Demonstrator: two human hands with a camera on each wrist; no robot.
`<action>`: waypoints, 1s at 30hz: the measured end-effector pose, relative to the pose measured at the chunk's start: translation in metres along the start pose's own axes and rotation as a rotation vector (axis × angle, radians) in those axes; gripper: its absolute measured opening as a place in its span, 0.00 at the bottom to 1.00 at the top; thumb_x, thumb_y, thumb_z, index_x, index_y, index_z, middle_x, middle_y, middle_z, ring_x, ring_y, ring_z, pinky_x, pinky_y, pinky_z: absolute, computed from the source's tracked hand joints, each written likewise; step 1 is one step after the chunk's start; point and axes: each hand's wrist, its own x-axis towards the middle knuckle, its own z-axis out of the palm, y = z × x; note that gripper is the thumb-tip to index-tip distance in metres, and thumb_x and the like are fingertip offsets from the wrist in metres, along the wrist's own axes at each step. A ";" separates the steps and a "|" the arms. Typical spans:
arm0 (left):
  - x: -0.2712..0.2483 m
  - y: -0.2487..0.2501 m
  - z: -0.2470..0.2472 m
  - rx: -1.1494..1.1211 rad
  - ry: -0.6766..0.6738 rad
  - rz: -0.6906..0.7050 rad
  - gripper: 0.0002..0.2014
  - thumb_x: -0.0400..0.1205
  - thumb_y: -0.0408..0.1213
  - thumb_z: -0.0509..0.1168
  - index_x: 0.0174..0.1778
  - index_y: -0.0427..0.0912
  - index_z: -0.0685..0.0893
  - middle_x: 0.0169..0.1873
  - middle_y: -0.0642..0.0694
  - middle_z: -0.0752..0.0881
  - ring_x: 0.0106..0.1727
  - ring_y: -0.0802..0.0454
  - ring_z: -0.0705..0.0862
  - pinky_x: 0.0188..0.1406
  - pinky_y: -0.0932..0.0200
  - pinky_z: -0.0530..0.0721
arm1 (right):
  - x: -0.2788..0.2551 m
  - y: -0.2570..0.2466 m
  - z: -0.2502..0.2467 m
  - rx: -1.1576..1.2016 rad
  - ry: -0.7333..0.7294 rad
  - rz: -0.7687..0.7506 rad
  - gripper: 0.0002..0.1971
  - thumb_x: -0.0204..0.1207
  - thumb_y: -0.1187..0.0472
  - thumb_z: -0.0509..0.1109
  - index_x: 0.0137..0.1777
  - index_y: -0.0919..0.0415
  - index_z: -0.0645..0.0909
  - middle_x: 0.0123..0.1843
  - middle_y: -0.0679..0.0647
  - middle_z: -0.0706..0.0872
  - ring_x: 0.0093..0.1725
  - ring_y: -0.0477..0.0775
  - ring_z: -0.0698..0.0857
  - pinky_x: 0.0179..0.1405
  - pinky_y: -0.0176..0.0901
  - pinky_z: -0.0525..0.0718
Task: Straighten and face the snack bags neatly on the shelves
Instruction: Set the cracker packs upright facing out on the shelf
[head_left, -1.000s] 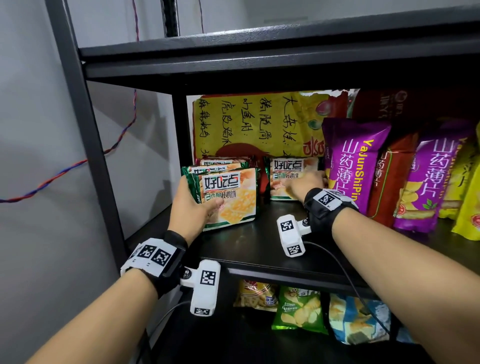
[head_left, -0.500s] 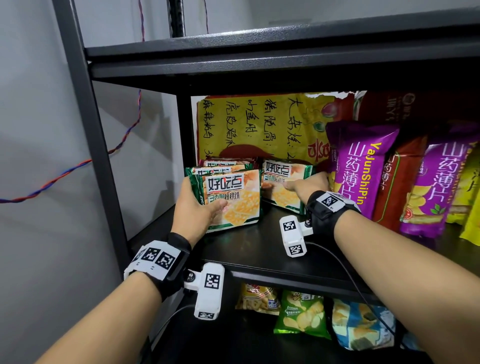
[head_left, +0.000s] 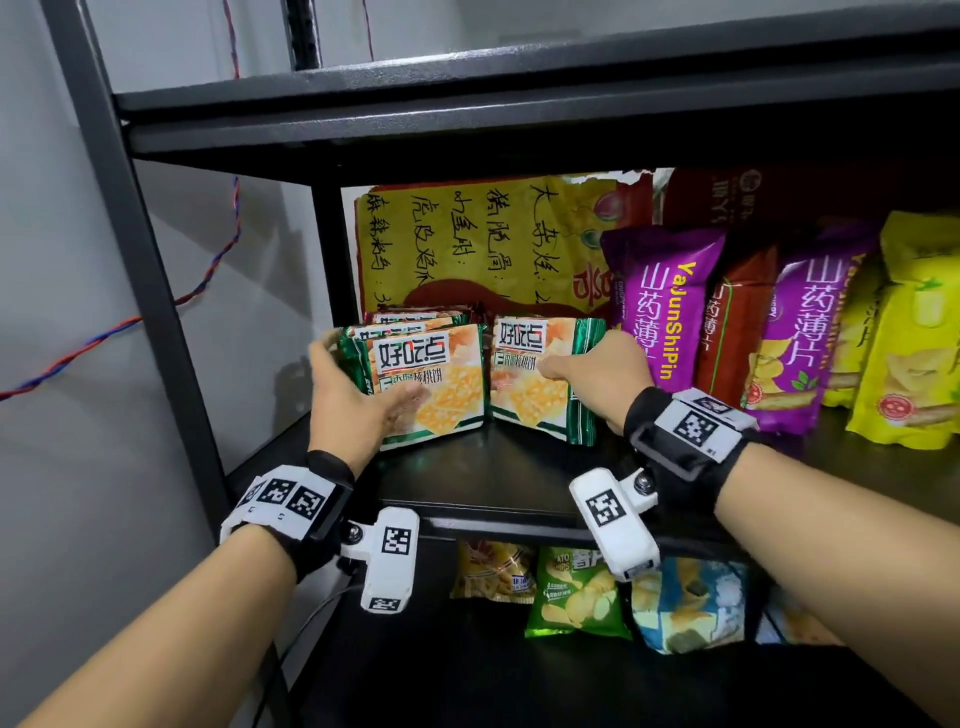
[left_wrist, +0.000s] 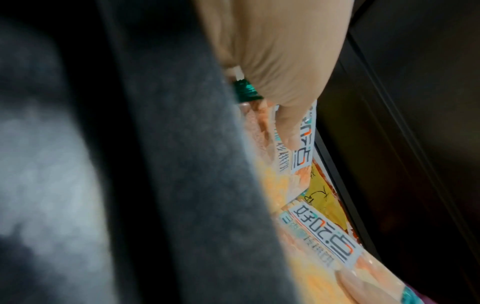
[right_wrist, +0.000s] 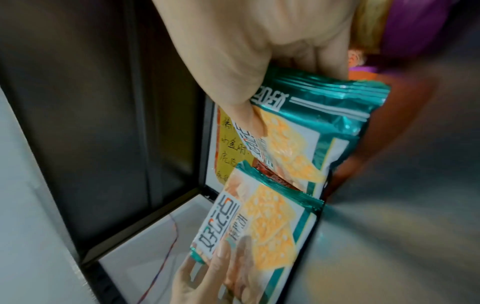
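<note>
Up close, the black metal shelf (head_left: 498, 483) shows a dark, slightly glossy board with a raised front lip, carried by dark grey uprights (head_left: 140, 270) at the left. A second black board (head_left: 519, 104) roofs the bay just above. Behind and to the left stands a plain pale grey wall (head_left: 67, 415), across which a twisted red and blue wire (head_left: 197, 291) droops.

At the left end of the shelf, a row of green-edged cracker bags (head_left: 431, 384) stands upright, several deep, faces forward. The left hand (head_left: 358, 400) grips this row at its left edge, thumb across the front bag, fingers curled behind. Just beside it on the right stands another cracker bag (head_left: 540, 384), turned slightly toward the first row and nearly touching it. The right hand (head_left: 602, 369) holds that bag at its right edge, thumb pressed on the front; the right wrist view shows the fingers (right_wrist: 324, 55) wrapped behind it.

A yellow sheet with handwritten characters (head_left: 467, 244) leans against the back of the bay. Further right, purple bags (head_left: 665, 306), a red bag (head_left: 737, 322) and yellow bags (head_left: 909, 332) stand in a close row. On the lower shelf (head_left: 519, 686), a green chip bag (head_left: 576, 592) and a blue one (head_left: 685, 603) lie tilted near the front
</note>
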 end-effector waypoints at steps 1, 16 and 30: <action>-0.002 0.003 -0.001 0.024 0.028 0.026 0.46 0.66 0.31 0.85 0.74 0.48 0.64 0.70 0.44 0.76 0.62 0.71 0.80 0.65 0.73 0.76 | -0.007 0.000 -0.010 0.009 -0.012 -0.035 0.21 0.63 0.56 0.85 0.27 0.61 0.73 0.26 0.55 0.76 0.25 0.56 0.74 0.27 0.45 0.71; -0.063 0.063 0.070 -0.252 -0.160 0.005 0.11 0.79 0.40 0.75 0.53 0.50 0.80 0.49 0.53 0.82 0.47 0.67 0.81 0.51 0.71 0.78 | -0.057 0.026 -0.068 0.463 -0.288 -0.144 0.18 0.73 0.52 0.75 0.55 0.65 0.87 0.59 0.66 0.89 0.62 0.68 0.86 0.69 0.60 0.81; -0.061 0.055 0.074 -0.122 -0.143 0.123 0.18 0.92 0.37 0.54 0.34 0.45 0.63 0.31 0.52 0.63 0.32 0.57 0.61 0.32 0.62 0.61 | -0.055 0.035 -0.057 0.367 0.018 -0.267 0.33 0.86 0.43 0.58 0.42 0.79 0.74 0.40 0.73 0.85 0.40 0.69 0.82 0.44 0.52 0.80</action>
